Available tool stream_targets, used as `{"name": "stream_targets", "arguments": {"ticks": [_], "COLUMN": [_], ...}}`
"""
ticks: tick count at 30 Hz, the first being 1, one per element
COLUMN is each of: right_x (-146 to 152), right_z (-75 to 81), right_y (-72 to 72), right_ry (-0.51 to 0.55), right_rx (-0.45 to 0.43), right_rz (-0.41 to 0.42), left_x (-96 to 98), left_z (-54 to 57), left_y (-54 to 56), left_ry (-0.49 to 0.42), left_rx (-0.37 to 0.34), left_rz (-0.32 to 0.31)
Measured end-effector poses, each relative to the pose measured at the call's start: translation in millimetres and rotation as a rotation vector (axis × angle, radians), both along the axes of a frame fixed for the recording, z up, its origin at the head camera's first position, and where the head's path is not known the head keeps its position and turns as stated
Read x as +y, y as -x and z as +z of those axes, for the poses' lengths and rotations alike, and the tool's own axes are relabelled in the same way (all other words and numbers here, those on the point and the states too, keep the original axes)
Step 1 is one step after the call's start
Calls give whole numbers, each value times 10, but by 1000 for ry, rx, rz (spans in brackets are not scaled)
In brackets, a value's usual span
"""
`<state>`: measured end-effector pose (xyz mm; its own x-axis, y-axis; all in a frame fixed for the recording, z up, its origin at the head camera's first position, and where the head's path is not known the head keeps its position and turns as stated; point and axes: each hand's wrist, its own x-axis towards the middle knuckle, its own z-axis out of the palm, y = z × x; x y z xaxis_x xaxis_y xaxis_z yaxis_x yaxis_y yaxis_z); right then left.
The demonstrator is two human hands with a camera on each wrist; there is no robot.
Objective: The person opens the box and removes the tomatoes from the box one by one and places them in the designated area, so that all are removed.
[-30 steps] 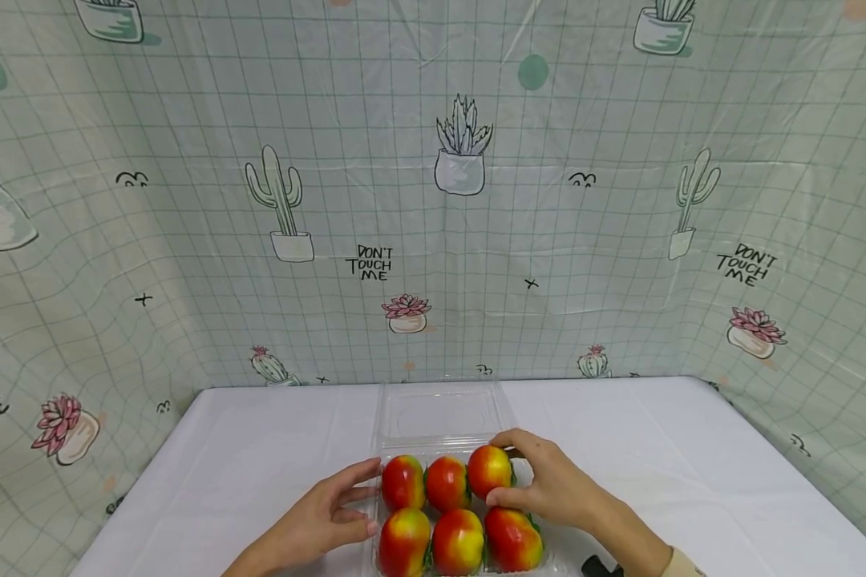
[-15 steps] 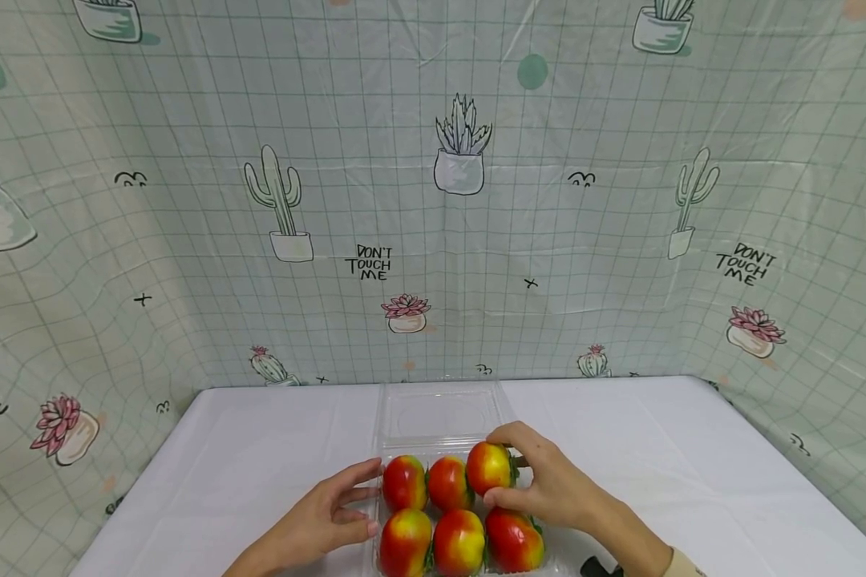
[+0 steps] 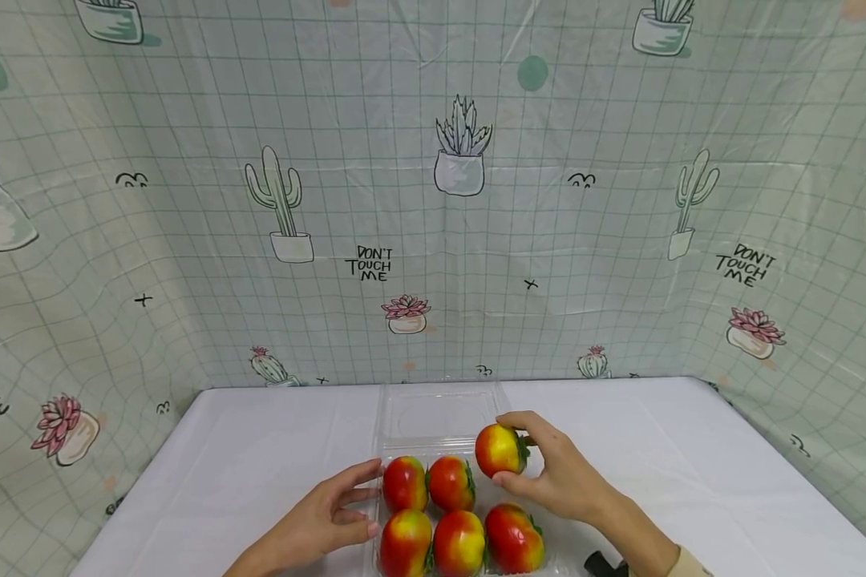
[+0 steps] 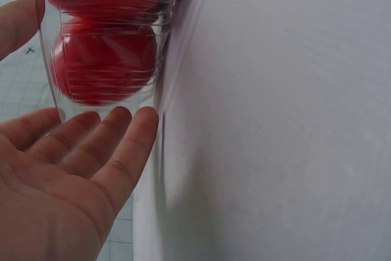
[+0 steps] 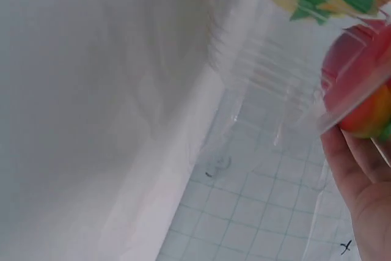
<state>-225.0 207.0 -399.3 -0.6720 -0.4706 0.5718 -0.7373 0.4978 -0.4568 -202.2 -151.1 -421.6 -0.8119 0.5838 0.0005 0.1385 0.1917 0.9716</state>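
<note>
My right hand [image 3: 559,473] grips a red-and-yellow tomato-like fruit [image 3: 498,450] between fingers and thumb, above the back right of a clear plastic clamshell box [image 3: 494,501]. Green leaves stick out of the fruit's right end. In the right wrist view the hand [image 5: 372,206] reaches up to the fruit [image 5: 366,117], partly seen through the box wall. Several similar fruits, such as a front-left one [image 3: 404,543], lie in the box in two rows. My left hand [image 3: 317,513] is at the box's left side; in the left wrist view its straight fingertips [image 4: 145,117] are right at the wall.
The box's clear lid [image 3: 443,413] lies folded back toward the rear of the white-clothed table [image 3: 281,425]. A black object [image 3: 602,565] shows below my right wrist at the front edge. A cactus-print curtain [image 3: 433,216] surrounds the back and sides.
My right hand has lifted the fruit out of the back-right spot, up and slightly to the right. The left hand has stayed in place at the box's side.
</note>
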Motion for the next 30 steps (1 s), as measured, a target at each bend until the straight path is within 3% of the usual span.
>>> {"name": "stream_targets", "arguments": {"ticks": [11,23,30], "right_x": [76,251,359], "right_z": [61,67,37], "right_y": [14,111,196], "right_ry": [61,-40,-8], "right_rx": [-45,176,172], "right_rz": [-65,-150,-177], "left_x": [8,8,2], "left_z": [4,7,0], "left_y": [-5,1,3], "left_ry": [7,12,12], "left_rx": [13,11,4], "left_rz": [5,4,4]}}
